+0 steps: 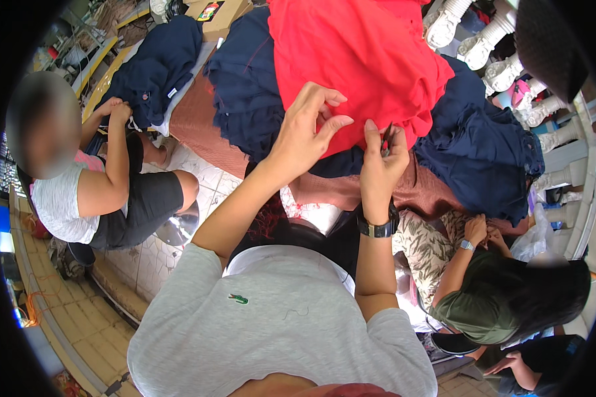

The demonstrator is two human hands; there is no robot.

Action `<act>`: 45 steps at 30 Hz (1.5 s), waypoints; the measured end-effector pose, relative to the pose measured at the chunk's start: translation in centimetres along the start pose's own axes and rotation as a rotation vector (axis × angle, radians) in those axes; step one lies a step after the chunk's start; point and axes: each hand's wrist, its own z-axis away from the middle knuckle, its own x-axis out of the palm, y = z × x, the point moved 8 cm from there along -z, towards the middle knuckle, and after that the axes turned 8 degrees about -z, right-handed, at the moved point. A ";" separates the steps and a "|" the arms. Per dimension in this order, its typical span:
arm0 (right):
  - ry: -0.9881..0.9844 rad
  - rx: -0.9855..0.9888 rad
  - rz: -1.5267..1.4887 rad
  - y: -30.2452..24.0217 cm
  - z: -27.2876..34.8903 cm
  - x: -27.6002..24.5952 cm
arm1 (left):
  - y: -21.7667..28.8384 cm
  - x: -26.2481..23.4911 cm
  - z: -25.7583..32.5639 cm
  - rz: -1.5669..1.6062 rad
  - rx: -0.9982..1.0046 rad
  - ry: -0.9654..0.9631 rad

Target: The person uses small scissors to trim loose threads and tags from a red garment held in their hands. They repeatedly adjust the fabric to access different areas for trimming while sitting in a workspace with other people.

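Observation:
A bright red cloth garment (357,59) lies spread over a pile of navy garments (245,99) on the table in front of me. Above its near edge hovers my left hand (304,129), thumb and forefinger curved and apart, with nothing visible between them. My right hand (383,165) is closed around small dark thread snips (388,137), their tips pointing up beside the red cloth. Part of the snips is hidden by the fingers. Any loose thread between my hands is too fine to make out.
A brown cloth (341,188) covers the table. More navy garments (477,152) are heaped at right, near a white baluster railing (503,73). One person (106,185) sits at left handling navy clothing (155,73); another person (496,291) sits close at right.

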 end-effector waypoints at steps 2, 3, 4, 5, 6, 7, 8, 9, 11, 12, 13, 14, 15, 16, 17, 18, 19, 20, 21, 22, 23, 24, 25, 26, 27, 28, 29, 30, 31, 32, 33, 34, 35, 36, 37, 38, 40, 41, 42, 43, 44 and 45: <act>-0.039 0.121 -0.198 0.5 0.3 0.0 | 0.3 0.4 0.3 0.056 -0.096 -0.007; -0.054 0.189 -0.286 0.0 0.5 0.4 | 0.6 0.4 0.5 0.061 -0.086 0.008; -0.068 0.257 -0.374 0.0 0.7 0.8 | 0.5 0.7 0.5 0.064 -0.084 0.013; -0.116 0.279 -0.388 0.2 0.7 0.9 | 0.3 1.1 0.5 0.068 -0.082 0.018; -0.120 0.292 -0.410 0.2 0.7 1.0 | 0.1 1.3 0.6 0.071 -0.081 0.023; -0.123 0.306 -0.431 0.1 0.8 1.1 | -0.3 1.3 0.6 0.086 -0.089 0.030; -0.127 0.319 -0.452 0.0 0.9 1.3 | -0.7 1.2 0.4 0.101 -0.096 0.038; -0.126 0.353 -0.484 0.1 0.9 1.3 | -1.1 1.1 0.4 0.114 -0.102 0.045; -0.124 0.421 -0.547 0.3 0.8 1.1 | -2.3 1.5 1.0 0.283 -0.189 -0.006; -0.120 0.422 -0.552 0.3 0.7 1.0 | -2.6 1.7 1.2 0.369 -0.230 -0.034; -0.116 0.423 -0.556 0.3 0.6 0.9 | -2.7 1.4 1.3 0.468 -0.248 -0.011; -0.111 0.424 -0.560 0.4 0.5 0.8 | -2.5 1.0 1.3 0.567 -0.266 0.012; -0.123 0.422 -0.560 0.4 0.4 0.8 | -2.5 0.6 1.3 0.665 -0.283 0.034; -0.135 0.420 -0.560 0.4 0.3 0.7 | -2.6 0.3 1.4 0.640 -0.273 0.040; -0.146 0.417 -0.559 0.4 0.3 0.7 | -2.6 -0.1 1.4 0.615 -0.262 0.047; -0.142 0.430 -0.556 0.4 0.3 0.8 | -2.7 -0.4 1.5 0.589 -0.253 0.056; -0.138 0.443 -0.552 0.4 0.4 1.0 | -3.1 0.2 1.6 0.480 -0.269 0.006; -0.134 0.456 -0.548 0.4 0.6 1.1 | -2.7 0.6 1.7 0.384 -0.272 -0.024; -0.136 0.444 -0.531 0.4 0.7 1.3 | -1.8 1.1 1.6 0.291 -0.274 -0.056; -0.138 0.431 -0.513 0.5 0.9 1.5 | -1.2 1.6 1.6 0.198 -0.276 -0.087; -0.140 0.419 -0.496 0.5 1.1 1.6 | -1.7 1.9 1.5 0.186 -0.299 -0.090; -0.137 0.402 -0.506 0.3 1.2 1.5 | -2.2 2.2 1.7 0.227 -0.330 -0.093; -0.135 0.385 -0.517 0.2 1.2 1.5 | -2.6 2.4 1.8 0.269 -0.361 -0.095; -0.132 0.368 -0.527 0.1 1.2 1.4 | -3.0 2.6 2.0 0.311 -0.392 -0.098; -0.114 0.364 -0.535 0.2 1.1 0.9 | -2.9 2.7 2.0 0.375 -0.367 -0.096; -0.111 0.359 -0.526 0.2 0.9 0.6 | -3.0 2.7 2.0 0.439 -0.343 -0.093; -0.109 0.355 -0.516 0.1 0.6 0.4 | -2.9 2.7 2.1 0.503 -0.319 -0.090; -0.108 0.353 -0.506 0.1 0.5 0.2 | -3.1 2.7 2.2 0.535 -0.336 -0.095; -0.101 0.368 -0.506 0.3 0.6 0.1 | -3.1 2.6 2.2 0.567 -0.354 -0.099; -0.114 0.375 -0.506 0.4 0.7 0.2 | -3.2 2.5 2.2 0.599 -0.372 -0.103; -0.128 0.381 -0.507 0.5 0.8 0.4 | -3.0 2.5 2.3 0.541 -0.367 -0.118; -0.142 0.386 -0.507 0.6 1.0 0.5 | -2.8 2.6 2.4 0.482 -0.363 -0.134; -0.137 0.363 -0.474 0.6 1.2 0.6 | -2.6 2.8 2.5 0.423 -0.358 -0.149; -0.132 0.340 -0.439 0.6 1.4 0.8 | -2.8 2.9 2.5 0.441 -0.377 -0.145; -0.127 0.317 -0.405 0.6 1.5 0.8 | -3.0 3.0 2.3 0.460 -0.395 -0.141; -0.118 0.305 -0.413 0.5 1.6 0.7 | -3.2 3.1 2.3 0.479 -0.414 -0.137; -0.100 0.279 -0.434 0.3 1.6 0.5 | -3.3 3.1 2.4 0.534 -0.386 -0.138; -0.098 0.290 -0.436 0.3 1.4 0.4 | -3.3 3.1 2.4 0.562 -0.372 -0.139; -0.093 0.302 -0.438 0.1 1.1 0.3 | -3.2 3.0 2.4 0.595 -0.366 -0.146; -0.089 0.314 -0.440 0.1 0.9 0.1 | -2.9 2.9 2.5 0.629 -0.361 -0.153; -0.104 0.315 -0.436 0.1 0.9 0.0 | -2.7 2.8 2.6 0.663 -0.355 -0.160; -0.120 0.317 -0.432 0.2 0.9 -0.3 | -2.7 2.8 2.7 0.674 -0.354 -0.184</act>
